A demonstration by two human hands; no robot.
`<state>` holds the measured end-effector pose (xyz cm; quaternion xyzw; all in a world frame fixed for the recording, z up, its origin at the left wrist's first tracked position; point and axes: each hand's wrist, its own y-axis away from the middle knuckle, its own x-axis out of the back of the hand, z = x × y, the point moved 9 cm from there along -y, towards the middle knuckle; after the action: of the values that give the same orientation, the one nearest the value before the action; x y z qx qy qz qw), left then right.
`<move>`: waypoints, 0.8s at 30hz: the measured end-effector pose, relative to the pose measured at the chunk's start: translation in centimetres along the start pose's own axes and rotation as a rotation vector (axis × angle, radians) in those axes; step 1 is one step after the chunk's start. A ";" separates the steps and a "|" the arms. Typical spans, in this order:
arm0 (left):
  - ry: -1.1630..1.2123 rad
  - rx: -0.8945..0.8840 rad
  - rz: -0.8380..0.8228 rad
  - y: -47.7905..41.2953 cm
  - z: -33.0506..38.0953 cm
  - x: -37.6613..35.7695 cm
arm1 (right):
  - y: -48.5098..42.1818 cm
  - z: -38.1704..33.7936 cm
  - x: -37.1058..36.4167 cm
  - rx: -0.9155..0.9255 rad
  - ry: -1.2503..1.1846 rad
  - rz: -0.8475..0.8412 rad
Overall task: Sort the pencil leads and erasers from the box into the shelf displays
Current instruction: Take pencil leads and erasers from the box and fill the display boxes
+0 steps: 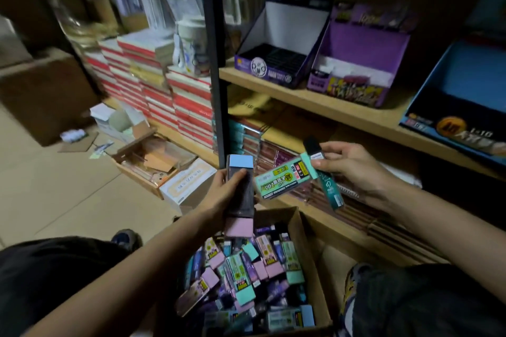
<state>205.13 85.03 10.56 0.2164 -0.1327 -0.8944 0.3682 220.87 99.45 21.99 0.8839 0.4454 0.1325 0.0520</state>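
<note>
Three shelf displays, one cardboard box, two hands, left hand and right hand.

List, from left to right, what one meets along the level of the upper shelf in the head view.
Stacked red-and-white books → black upright post → dark purple display box, white inside → bright purple display box → blue display box.

Head-worn wide-angle view, looking forward-down, close over box, facing shelf.
</note>
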 end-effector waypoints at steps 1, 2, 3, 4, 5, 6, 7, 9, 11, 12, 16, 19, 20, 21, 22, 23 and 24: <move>-0.014 -0.005 -0.033 0.2 0.8 -0.6 | 0.1 -0.5 -0.2 0.009 -0.004 -0.018; -0.014 -0.004 -0.073 0.4 1.3 -1.2 | 0.1 -0.8 -0.5 0.015 -0.012 -0.039; -0.013 -0.005 -0.122 0.7 1.9 -2.0 | 0.1 -1.0 -0.9 0.013 -0.019 -0.061; -0.027 -0.013 -0.169 1.0 2.4 -2.6 | 0.0 -1.2 -1.4 0.006 -0.030 -0.084; -0.056 -0.021 -0.209 1.4 2.9 -3.2 | -0.1 -1.4 -1.8 -0.005 -0.055 -0.106; -0.085 -0.024 -0.237 1.8 3.3 -3.8 | -0.3 -1.6 -2.2 -0.014 -0.086 -0.124; -0.101 -0.024 -0.253 2.2 3.7 -4.2 | -0.6 -1.9 -2.6 -0.016 -0.107 -0.139; -0.096 -0.026 -0.285 2.8 4.3 -4.9 | -1.3 -2.2 -3.2 -0.007 -0.095 -0.154; -0.094 -0.034 -0.335 3.2 4.9 -5.6 | -2.0 -2.6 -3.7 0.003 -0.077 -0.160; -0.111 -0.043 -0.356 3.2 5.2 -6.0 | -2.4 -2.8 -3.8 0.008 -0.080 -0.162; -0.152 -0.071 -0.383 1.9 6.2 -8.0 | -4.0 -3.3 -1.6 0.003 -0.125 -0.031; -0.136 -0.124 -0.377 0.5 7.8 -9.6 | -4.9 -4.4 1.3 0.056 -0.165 0.084; -0.136 -0.145 -0.370 0.1 8.5 -9.9 | -5.0 -5.0 2.3 0.087 -0.164 0.118; -0.124 -0.165 -0.352 -0.2 9.4 -10.0 | -5.1 -5.6 3.3 0.118 -0.146 0.157; -0.104 -0.182 -0.329 -0.6 10.3 -9.9 | -5.1 -6.3 4.4 0.152 -0.112 0.200; -0.086 -0.197 -0.310 -1.0 11.2 -9.9 | -5.1 -7.1 5.5 0.187 -0.083 0.237; -0.071 -0.217 -0.303 -1.3 12.1 -9.9 | -5.0 -8.0 6.6 0.228 -0.064 0.271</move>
<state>204.74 93.97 23.48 0.1614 -0.0144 -0.9557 0.2458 218.50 107.54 29.82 0.9398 0.3325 0.0588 -0.0527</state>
